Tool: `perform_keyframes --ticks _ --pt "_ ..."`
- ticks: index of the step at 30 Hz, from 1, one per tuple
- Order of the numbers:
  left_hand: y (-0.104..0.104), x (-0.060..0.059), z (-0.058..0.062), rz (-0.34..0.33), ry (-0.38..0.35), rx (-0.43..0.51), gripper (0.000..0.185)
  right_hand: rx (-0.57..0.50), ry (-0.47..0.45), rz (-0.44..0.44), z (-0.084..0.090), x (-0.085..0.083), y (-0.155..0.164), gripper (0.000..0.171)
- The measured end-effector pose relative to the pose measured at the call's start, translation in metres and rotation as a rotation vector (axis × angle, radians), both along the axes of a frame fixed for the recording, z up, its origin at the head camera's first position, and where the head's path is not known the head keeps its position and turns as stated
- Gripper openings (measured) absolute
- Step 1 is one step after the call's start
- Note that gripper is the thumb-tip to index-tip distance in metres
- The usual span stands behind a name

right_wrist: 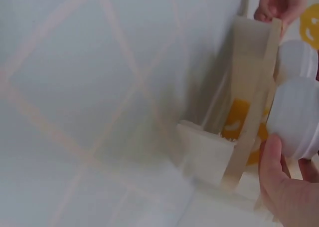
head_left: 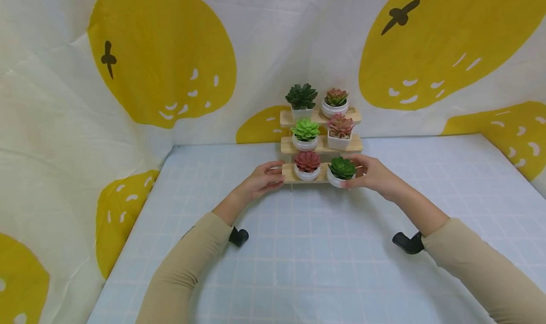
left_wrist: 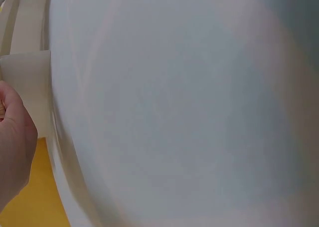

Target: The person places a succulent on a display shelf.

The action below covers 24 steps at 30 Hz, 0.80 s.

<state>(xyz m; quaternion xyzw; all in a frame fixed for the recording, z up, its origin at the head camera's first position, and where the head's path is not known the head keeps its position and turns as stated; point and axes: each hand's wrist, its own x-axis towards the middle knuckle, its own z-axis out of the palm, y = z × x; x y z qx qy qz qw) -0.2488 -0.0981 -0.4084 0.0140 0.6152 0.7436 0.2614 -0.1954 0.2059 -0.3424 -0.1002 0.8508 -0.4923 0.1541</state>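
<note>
Head view showed the left hand (head_left: pixel 265 178) gripping the 3-tier wooden stand's (head_left: pixel 321 145) bottom shelf end; right hand (head_left: pixel 370 173) pinched the green succulent pot (head_left: pixel 340 173) there. Pot looked light, smooth, best gripped round its body.

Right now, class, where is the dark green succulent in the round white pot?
In the head view the dark green succulent sits on the right of the wooden stand's lowest shelf, beside the red succulent, with the right hand gripping its pot.

I see a three-tier wooden stand (head_left: pixel 321 146) standing upright at twelve o'clock on the worktop. Its lowest shelf carries a red succulent pot (head_left: pixel 307 166) and, at its three o'clock, a green succulent pot (head_left: pixel 341 171), both upright.
</note>
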Motion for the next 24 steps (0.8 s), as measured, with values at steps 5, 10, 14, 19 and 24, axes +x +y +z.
perform_keyframes --ticks 5,10,14,19,24 --pt "0.0 0.001 0.0 0.002 -0.013 -0.002 0.053 -0.016 -0.035 -0.028 -0.002 -0.007 -0.001 0.073" --pt "0.001 0.002 0.002 0.003 -0.017 -0.003 0.053 -0.014 -0.05 -0.055 -0.004 -0.014 -0.003 0.074" --pt "0.0 0.002 0.002 -0.001 -0.009 -0.011 0.053 -0.025 -0.062 -0.067 -0.005 -0.017 -0.002 0.074" --pt "-0.001 0.002 0.003 -0.004 0.006 -0.023 0.052 -0.044 -0.06 -0.06 -0.009 -0.018 0.0 0.075" --pt "-0.004 0.002 0.004 -0.025 0.056 -0.088 0.05 -0.052 -0.025 -0.035 -0.009 -0.014 0.009 0.074"
